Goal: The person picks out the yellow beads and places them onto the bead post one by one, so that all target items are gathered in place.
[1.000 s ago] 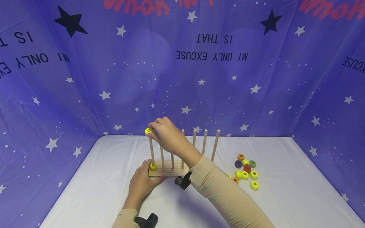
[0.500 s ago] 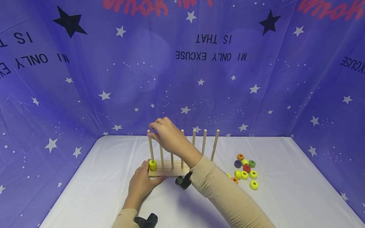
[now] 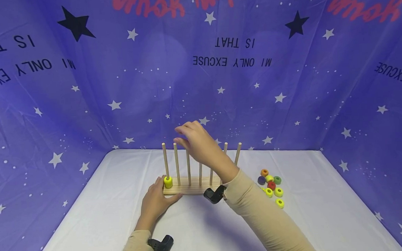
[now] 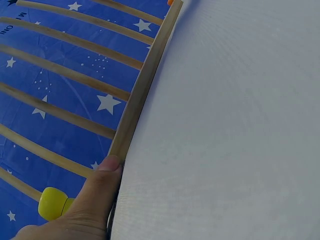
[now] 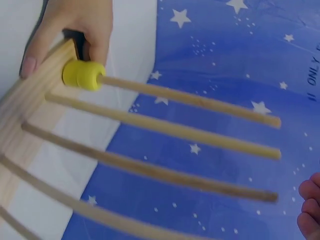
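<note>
My left hand (image 3: 154, 205) grips the left end of a wooden peg stand (image 3: 187, 190), its thumb along the front edge and the other fingers behind. Several upright pegs rise from the base in a row. Two yellow beads (image 5: 82, 75) are stacked at the bottom of the leftmost peg, right by the left hand; the left wrist view shows one yellow bead (image 4: 52, 204) beside the thumb. My right hand (image 3: 202, 145) hovers over the tops of the middle pegs, fingers loosely bent and holding nothing. It hides some peg tops in the head view.
On the white table (image 3: 100, 219), right of the stand, lie loose beads: several yellow, plus an orange bead (image 3: 264, 172), a purple bead (image 3: 261, 180), a green bead (image 3: 277, 180) and a red bead (image 3: 271, 185). The right forearm covers others. A starry blue cloth (image 3: 199, 84) hangs behind.
The right hand let go of a yellow bead at the leftmost peg's top; it dropped onto the bead below. The hand then moved right and slightly up. The left hand stayed put.
</note>
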Demonstrator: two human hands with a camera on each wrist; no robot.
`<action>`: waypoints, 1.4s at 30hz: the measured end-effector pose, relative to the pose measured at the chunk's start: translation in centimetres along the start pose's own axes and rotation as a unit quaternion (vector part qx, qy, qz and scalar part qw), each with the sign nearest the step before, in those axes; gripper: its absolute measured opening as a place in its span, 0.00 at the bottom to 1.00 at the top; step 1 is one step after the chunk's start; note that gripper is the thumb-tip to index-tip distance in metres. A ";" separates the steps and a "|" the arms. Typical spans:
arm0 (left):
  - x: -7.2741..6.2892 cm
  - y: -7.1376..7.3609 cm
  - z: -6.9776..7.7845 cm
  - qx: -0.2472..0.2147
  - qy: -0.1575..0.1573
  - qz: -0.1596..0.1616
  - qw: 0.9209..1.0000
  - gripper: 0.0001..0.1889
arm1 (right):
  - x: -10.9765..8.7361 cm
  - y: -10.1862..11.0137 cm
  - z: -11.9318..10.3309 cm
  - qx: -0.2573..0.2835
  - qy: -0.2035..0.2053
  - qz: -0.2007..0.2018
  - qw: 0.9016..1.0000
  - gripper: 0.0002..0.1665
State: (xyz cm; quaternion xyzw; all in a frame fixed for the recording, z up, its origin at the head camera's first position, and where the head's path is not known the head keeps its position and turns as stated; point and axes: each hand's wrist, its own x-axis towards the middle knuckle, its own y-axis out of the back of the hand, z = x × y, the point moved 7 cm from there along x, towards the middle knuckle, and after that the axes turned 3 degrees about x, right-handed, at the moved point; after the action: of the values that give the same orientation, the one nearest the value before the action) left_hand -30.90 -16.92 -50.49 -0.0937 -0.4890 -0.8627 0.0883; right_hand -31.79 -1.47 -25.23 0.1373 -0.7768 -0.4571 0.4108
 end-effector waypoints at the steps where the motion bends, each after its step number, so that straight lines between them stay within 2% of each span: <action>1: 0.0 0.1 0.1 0.000 -0.001 0.002 1.000 0.50 | -0.2 0.4 0.2 0.000 -0.001 0.006 1.000 0.19; 4: 0.0 0.1 0.1 -0.002 0.001 0.000 1.000 0.51 | -0.8 1.5 1.0 0.003 -0.005 0.021 1.000 0.19; 12: 0.1 -0.4 -0.5 -0.004 0.026 -0.033 0.999 0.56 | -3.1 4.4 3.3 0.006 -0.021 0.055 0.998 0.20; 19: 0.0 -0.2 -0.4 -0.002 0.025 -0.031 0.999 0.56 | -5.5 6.6 5.5 0.009 -0.057 0.074 0.996 0.21; 25: 0.0 -0.1 -0.5 -0.001 0.021 -0.027 0.999 0.55 | -7.3 8.6 6.9 -0.001 -0.069 0.105 0.992 0.21; 30: 0.0 -0.2 -0.6 -0.002 0.021 -0.031 0.999 0.55 | -8.9 9.6 8.1 -0.007 -0.086 0.118 0.989 0.21; 42: 0.2 -0.3 -0.3 -0.006 0.020 -0.036 0.999 0.56 | -13.0 10.8 12.0 -0.019 -0.163 0.129 0.978 0.22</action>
State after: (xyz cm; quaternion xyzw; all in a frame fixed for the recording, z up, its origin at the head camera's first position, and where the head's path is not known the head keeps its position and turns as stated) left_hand -31.17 -17.00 -50.86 -0.0593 -0.4851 -0.8699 0.0664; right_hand -31.04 19.25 -25.91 -0.0488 -0.8357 -0.4311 0.3368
